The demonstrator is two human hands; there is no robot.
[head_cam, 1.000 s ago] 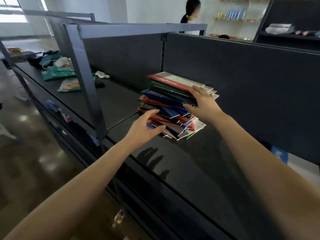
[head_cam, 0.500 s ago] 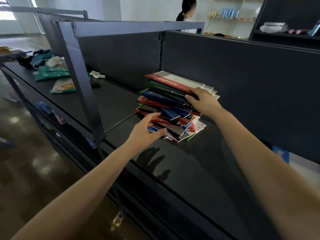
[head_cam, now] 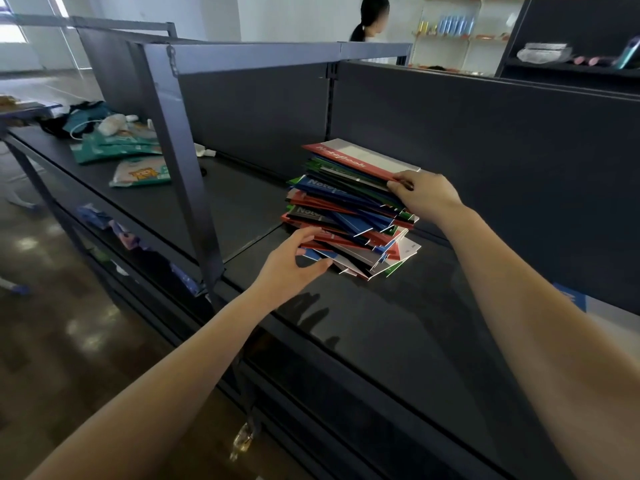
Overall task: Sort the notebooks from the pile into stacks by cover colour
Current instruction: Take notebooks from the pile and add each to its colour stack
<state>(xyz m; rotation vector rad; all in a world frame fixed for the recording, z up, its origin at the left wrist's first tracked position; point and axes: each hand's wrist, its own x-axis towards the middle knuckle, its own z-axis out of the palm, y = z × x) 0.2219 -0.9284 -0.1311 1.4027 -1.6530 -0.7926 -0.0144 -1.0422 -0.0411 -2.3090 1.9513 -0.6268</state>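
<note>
A messy pile of notebooks (head_cam: 346, 216) with red, blue, green and dark covers stands on the dark shelf (head_cam: 398, 323), against the back panel. On top lies a red and white notebook (head_cam: 356, 159). My right hand (head_cam: 426, 194) pinches the near right corner of that top notebook. My left hand (head_cam: 294, 265) is at the pile's lower left, fingers curled round the edges of the lowest notebooks, thumb under them.
A metal upright (head_cam: 180, 157) of the shelf frame stands left of the pile. Further left on the shelf lie teal packets (head_cam: 114, 147) and small clutter. A person (head_cam: 370, 19) stands behind the back panel. Bare shelf surface lies in front of the pile.
My right hand has gone from lying flat on the pile's right side to pinching the top notebook's corner. My left hand has closed in on the bottom edge.
</note>
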